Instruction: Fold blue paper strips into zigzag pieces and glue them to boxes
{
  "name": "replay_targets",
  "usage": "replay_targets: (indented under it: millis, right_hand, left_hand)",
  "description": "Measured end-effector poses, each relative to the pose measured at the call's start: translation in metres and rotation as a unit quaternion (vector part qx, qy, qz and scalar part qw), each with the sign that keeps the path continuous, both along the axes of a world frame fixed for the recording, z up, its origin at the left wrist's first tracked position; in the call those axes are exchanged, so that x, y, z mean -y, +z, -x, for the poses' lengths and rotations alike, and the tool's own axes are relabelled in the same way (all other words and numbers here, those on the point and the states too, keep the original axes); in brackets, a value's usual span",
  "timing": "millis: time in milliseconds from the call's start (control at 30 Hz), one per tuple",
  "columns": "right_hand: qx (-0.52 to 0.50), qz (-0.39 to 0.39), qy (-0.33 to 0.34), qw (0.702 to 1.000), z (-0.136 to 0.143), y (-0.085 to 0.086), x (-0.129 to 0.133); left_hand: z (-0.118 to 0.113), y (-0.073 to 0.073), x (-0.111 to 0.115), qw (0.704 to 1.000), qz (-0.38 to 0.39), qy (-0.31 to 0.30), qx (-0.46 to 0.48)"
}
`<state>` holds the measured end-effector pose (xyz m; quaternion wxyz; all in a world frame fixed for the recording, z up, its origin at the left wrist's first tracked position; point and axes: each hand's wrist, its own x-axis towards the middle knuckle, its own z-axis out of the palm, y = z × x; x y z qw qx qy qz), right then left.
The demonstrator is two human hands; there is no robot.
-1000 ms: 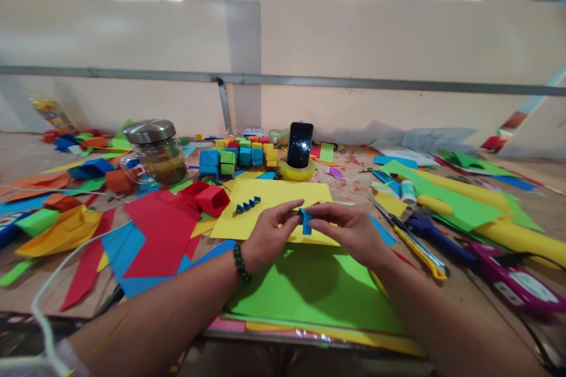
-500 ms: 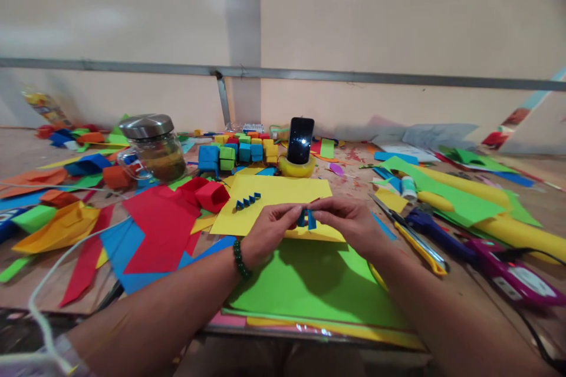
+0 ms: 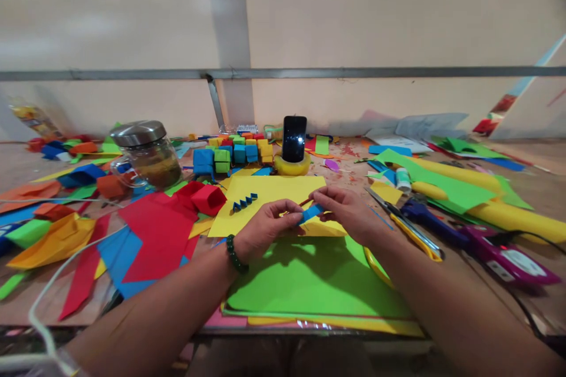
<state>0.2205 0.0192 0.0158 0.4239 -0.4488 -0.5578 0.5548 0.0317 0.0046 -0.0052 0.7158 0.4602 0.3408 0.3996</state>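
Between my two hands a small blue paper strip (image 3: 311, 213) is stretched above the yellow sheet (image 3: 239, 188). My left hand (image 3: 269, 224) pinches its left end, and my right hand (image 3: 342, 207) grips the right end. A thin reddish-brown stick (image 3: 305, 202) shows by my fingertips; which hand holds it is unclear. To the left of my hands, a zigzag-folded blue strip (image 3: 244, 202) lies on the yellow sheet. Green sheets (image 3: 309, 288) are stacked beneath my wrists.
A phone (image 3: 294, 138) stands on a yellow tape roll (image 3: 292, 166). Small paper cubes (image 3: 239, 154) and a lidded glass mug (image 3: 152, 159) are behind on the left. Scissors (image 3: 398, 218), a yellow cutter (image 3: 415, 238) and a purple glue gun (image 3: 508, 256) lie right.
The blue piece between my fingers, bent with two flaps hanging down before, now shows as a flatter, slanted strip. My right hand has risen slightly, and the view has shifted a little.
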Motion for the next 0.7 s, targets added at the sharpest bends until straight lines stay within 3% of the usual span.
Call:
replay_targets:
  millis: [100,167,233,367,467,700]
  right_hand:
    - [-0.042,0.033,0.016,0.998,-0.0012,-0.0004,-0.001]
    - [-0.056,0.039,0.032,0.997,-0.0017,-0.0003,-0.0006]
    - [-0.052,0.06,0.045,0.996,-0.0017,-0.0001,0.0003]
    - [-0.053,0.122,0.05,0.99,0.0,-0.0004,0.002]
    - [-0.061,0.163,0.056,0.983,0.0025,-0.0021,0.0028]
    - [-0.033,0.163,0.071,0.984,0.007,-0.0084,0.0038]
  left_hand:
    - [-0.0019,0.002,0.0018,0.999,-0.035,0.024,-0.01]
    - [-0.0033,0.0023,0.0035,0.998,-0.066,0.009,-0.02]
    - [-0.0046,0.0018,0.0059,0.99,-0.128,0.009,-0.058]
    - [-0.005,0.0005,0.0098,0.927,-0.326,0.076,-0.167]
    - [-0.0034,-0.0003,0.0101,0.886,-0.415,0.07,-0.193]
    - [-0.002,-0.0009,0.0086,0.886,-0.411,0.068,-0.206]
